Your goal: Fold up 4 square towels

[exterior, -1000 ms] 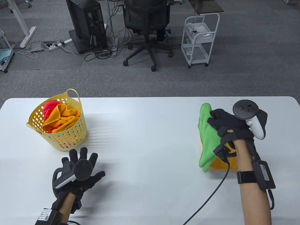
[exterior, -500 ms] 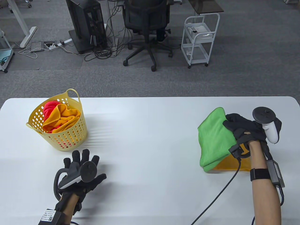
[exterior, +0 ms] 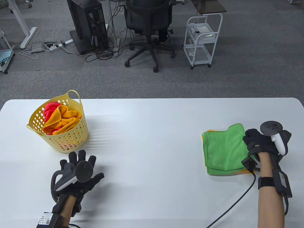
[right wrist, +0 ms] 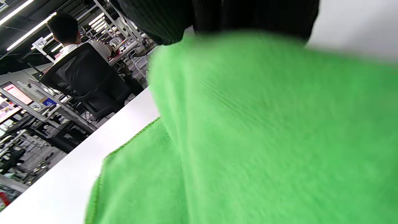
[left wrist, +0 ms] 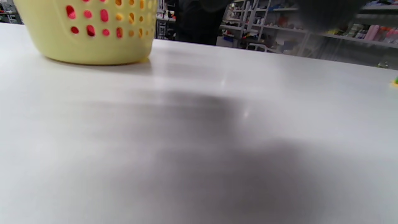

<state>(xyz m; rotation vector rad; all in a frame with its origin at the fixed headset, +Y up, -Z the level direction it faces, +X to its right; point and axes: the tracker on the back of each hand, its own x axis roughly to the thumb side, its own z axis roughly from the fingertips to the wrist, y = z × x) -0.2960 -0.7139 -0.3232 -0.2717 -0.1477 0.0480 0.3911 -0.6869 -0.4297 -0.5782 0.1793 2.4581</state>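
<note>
While the right hand (exterior: 257, 142) pinched the soft, limp green towel (exterior: 223, 149) by its raised corner, the left hand (exterior: 79, 173) lay open, empty.

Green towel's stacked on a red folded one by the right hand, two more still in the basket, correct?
Not red: the table view shows the green towel lying on an orange folded towel by the right hand. Two more, red and orange, remain in the basket.
</note>
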